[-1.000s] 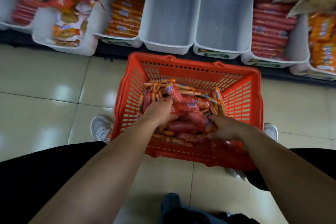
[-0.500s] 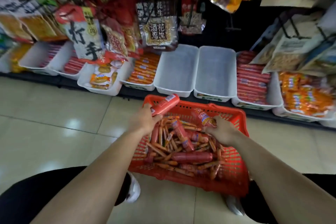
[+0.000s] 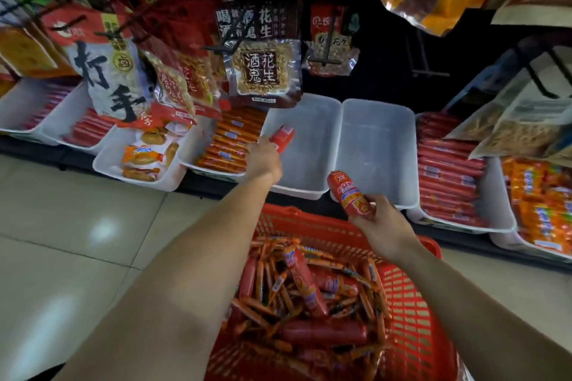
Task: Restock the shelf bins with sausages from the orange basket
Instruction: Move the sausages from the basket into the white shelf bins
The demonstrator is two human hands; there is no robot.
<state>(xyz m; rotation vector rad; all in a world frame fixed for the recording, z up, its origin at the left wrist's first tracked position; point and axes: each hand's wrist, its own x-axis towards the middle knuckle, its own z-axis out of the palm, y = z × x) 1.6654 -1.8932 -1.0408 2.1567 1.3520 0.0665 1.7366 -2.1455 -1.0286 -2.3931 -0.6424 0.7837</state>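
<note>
- Low on the shelf at the left sits a stocked bin (image 3: 190, 148) of orange sausages, with snack bags (image 3: 263, 71) hanging above it.
- Just right of it, the left hand (image 3: 263, 158) is stretched forward, fingers curled round a red sausage (image 3: 283, 136). The sausage points up and to the right, its free end over the left side of the first empty bin (image 3: 312, 145).
- The first empty bin and the second empty bin (image 3: 377, 145) stand side by side, walls touching, their long sides running away from the person. Nothing lies in either.
- In front of the second empty bin, the right hand (image 3: 382, 227) grips a second sausage (image 3: 348, 192) by its lower end. It stands nearly upright, leaning a little left, near that bin's front rim but not above its floor.
- Nearest the person, under both forearms, the basket (image 3: 414, 303) holds a heap of thick and thin sausages.
- Further right, a full bin (image 3: 496, 192) holds red sausages laid crosswise, row behind row.
- As I read it, the left hand is nearer to letting go, since its sausage hangs over a bin. The right hand has further to reach.
- To match the full bin, each sausage would need turning so that its length lies across the bin, side to side.
</note>
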